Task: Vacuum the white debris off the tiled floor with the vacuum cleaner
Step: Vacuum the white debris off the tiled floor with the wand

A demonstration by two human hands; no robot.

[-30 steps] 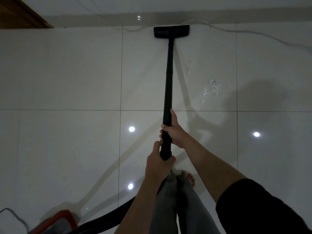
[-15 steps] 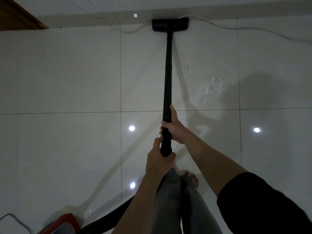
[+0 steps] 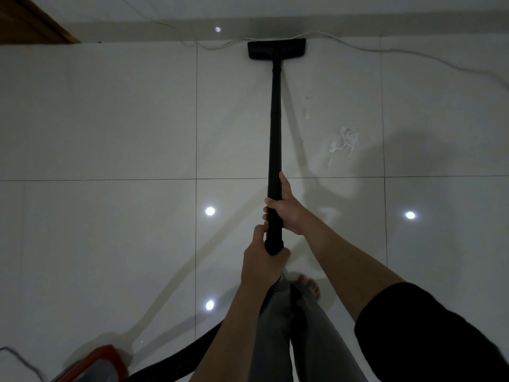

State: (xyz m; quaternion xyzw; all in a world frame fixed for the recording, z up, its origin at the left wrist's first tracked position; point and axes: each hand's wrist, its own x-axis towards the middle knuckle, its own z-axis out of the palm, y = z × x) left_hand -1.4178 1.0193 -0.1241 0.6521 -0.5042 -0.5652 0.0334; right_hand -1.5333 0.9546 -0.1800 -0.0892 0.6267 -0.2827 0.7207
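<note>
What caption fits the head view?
Both hands grip the wand, nozzle at the wall, debris untouched to its right.

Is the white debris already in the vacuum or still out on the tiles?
Still out: white debris lies right of the wand, floor head beyond it.

A home, it seems. Glossy tiled floor point(image 3: 110, 119) meets a plain wall point(image 3: 385, 12), with a wooden doorframe point(image 3: 30, 23). A bare foot point(image 3: 311, 288) shows too.

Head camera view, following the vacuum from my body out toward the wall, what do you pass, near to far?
left hand on the wand's near end → right hand higher up the wand → bare black wand, white debris off to its right → floor head → white cable along the wall.
</note>
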